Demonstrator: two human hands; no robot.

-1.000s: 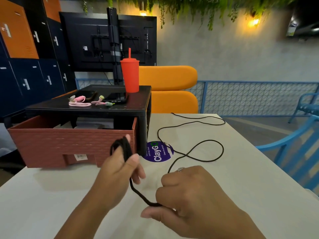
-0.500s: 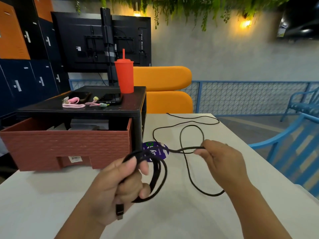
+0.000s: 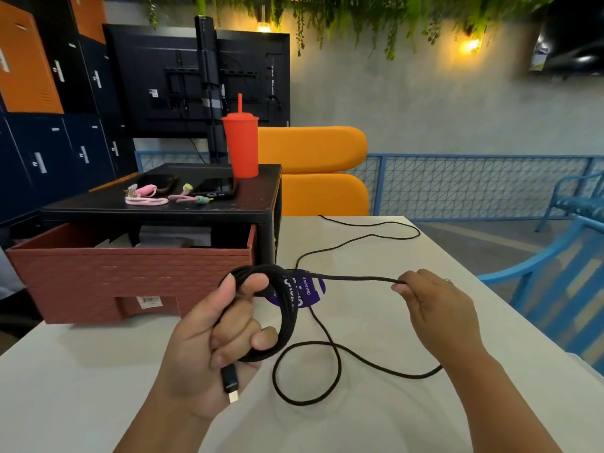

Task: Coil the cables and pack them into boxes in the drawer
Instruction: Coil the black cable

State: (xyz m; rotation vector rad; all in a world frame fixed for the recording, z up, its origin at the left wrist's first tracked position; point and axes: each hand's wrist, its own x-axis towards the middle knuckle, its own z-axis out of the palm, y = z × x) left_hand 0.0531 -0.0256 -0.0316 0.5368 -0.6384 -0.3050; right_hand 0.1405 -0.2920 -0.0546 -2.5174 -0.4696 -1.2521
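The long black woven cable [image 3: 289,308] is partly wound into a round coil. The left hand [image 3: 209,344] holds the coil above the white table [image 3: 98,387], with its fingers and thumb curled tight round the loops. The cable's small plug [image 3: 230,384] hangs below that hand. A straight bit of cable runs from the coil to the right hand [image 3: 438,308], which pinches it in its fingertips. The rest lies in loose loops on the table. Behind the coil are a round purple sticker [image 3: 312,289] and an open red-brown drawer with a brick pattern [image 3: 130,276]. A tall red plastic cup [image 3: 241,148] stands on the black shelf [image 3: 255,204] above the drawer.
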